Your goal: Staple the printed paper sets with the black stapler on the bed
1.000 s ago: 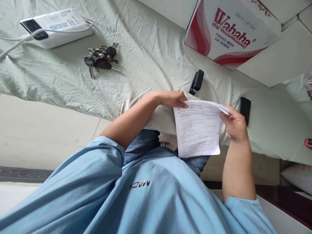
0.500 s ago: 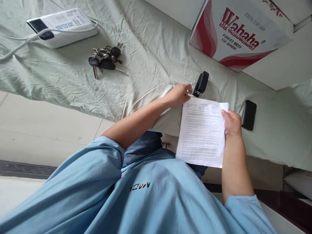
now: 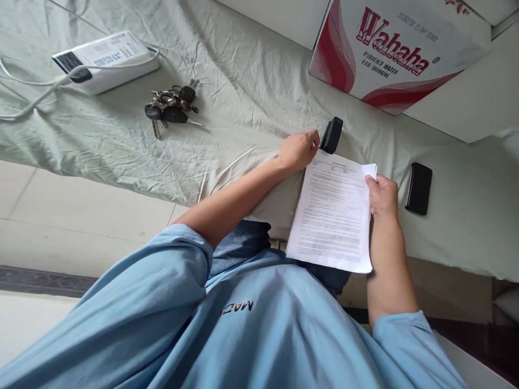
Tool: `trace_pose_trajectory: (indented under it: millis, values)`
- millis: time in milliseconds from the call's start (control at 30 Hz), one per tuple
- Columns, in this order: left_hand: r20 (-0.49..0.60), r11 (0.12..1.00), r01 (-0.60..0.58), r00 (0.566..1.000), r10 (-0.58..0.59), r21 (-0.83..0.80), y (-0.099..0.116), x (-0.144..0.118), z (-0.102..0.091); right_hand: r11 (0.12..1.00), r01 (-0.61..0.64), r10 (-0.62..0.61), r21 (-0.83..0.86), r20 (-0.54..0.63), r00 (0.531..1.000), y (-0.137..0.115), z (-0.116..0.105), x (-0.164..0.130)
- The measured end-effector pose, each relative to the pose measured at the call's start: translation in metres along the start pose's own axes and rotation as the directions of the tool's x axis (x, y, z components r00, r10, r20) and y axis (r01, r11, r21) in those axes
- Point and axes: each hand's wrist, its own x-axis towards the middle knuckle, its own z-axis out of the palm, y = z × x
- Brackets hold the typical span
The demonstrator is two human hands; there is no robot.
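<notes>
My right hand [image 3: 381, 195] grips the upper right corner of a printed paper sheet [image 3: 334, 213], which lies over the bed edge and my lap. My left hand [image 3: 299, 151] is at the sheet's upper left corner, fingers curled around the near end of a black stapler [image 3: 332, 134] that rests on the pale green bedsheet [image 3: 243, 81]. The stapler's lower end is hidden behind my fingers.
A bunch of keys [image 3: 170, 105] and a white device with a white cable [image 3: 106, 58] lie on the bed to the left. A black phone [image 3: 419, 188] lies right of the paper. A red and white Wahaha carton [image 3: 389, 48] stands at the back right.
My left hand let go of the paper's top edge and reached up to the stapler. My right hand lowered the sheet flat and kept its hold on the corner.
</notes>
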Motion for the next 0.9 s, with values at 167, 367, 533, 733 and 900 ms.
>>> trace_pose_trajectory:
  millis: [167, 367, 533, 733, 900]
  values:
    - [-0.046, 0.984, -0.148, 0.989, 0.144, -0.096, -0.001, -0.012, -0.008, 0.996, -0.004, -0.012, -0.089, -0.176, 0.984, -0.008, 0.002, -0.015]
    - [-0.049, 0.955, -0.251, 0.968, 0.246, -0.156, -0.009, -0.01, -0.006, 0.992, -0.014, -0.012, -0.124, -0.206, 0.979, -0.017, 0.004, -0.019]
    - [-0.031, 0.963, -0.232, 0.973, 0.23, -0.135, -0.008, -0.011, -0.002, 0.99, -0.006, -0.023, -0.141, -0.198, 0.98, -0.015, 0.003, -0.018]
    - [0.028, 0.984, -0.173, 0.984, 0.174, -0.048, 0.002, -0.017, 0.0, 0.997, -0.005, -0.01, -0.079, -0.197, 0.98, -0.013, 0.004, -0.014]
    - [-0.017, 0.959, -0.259, 0.966, 0.259, -0.114, -0.006, -0.01, -0.004, 0.992, -0.039, 0.057, 0.122, -0.145, 0.988, -0.015, 0.0, -0.037]
